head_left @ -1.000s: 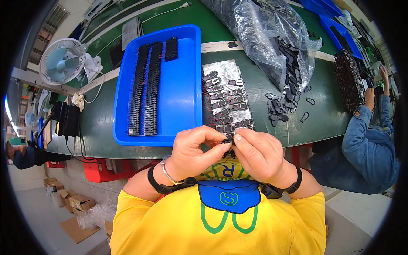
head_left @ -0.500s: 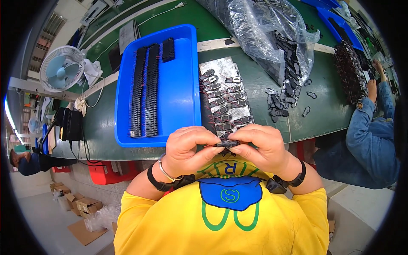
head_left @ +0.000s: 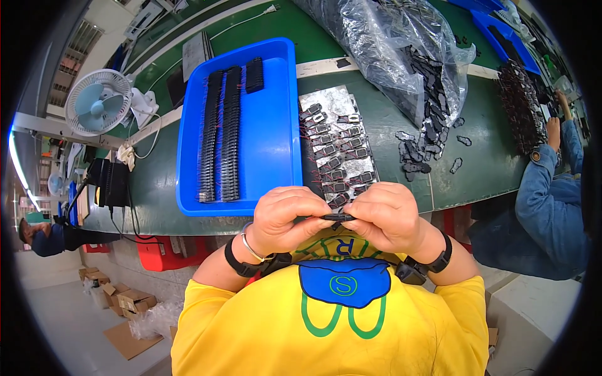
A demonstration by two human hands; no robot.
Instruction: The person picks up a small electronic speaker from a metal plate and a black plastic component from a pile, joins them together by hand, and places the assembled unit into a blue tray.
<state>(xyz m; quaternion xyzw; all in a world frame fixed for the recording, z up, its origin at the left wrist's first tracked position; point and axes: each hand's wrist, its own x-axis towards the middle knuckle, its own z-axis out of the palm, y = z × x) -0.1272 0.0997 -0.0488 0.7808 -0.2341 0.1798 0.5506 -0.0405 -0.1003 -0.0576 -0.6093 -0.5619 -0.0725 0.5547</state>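
Two hands are at work here, the left hand (head_left: 290, 219) and the right hand (head_left: 387, 216), pinching one small black part (head_left: 338, 217) between them. One blue tray (head_left: 276, 125) lies on the bench, with three rows of black parts (head_left: 222, 135) in it, two long and one short. One silver sheet (head_left: 332, 100) carries wired parts, too crowded to count. One clear plastic bag (head_left: 382, 44) spills loose black pieces. One white desk fan (head_left: 98, 102) stands left. Two other people, one at each edge.
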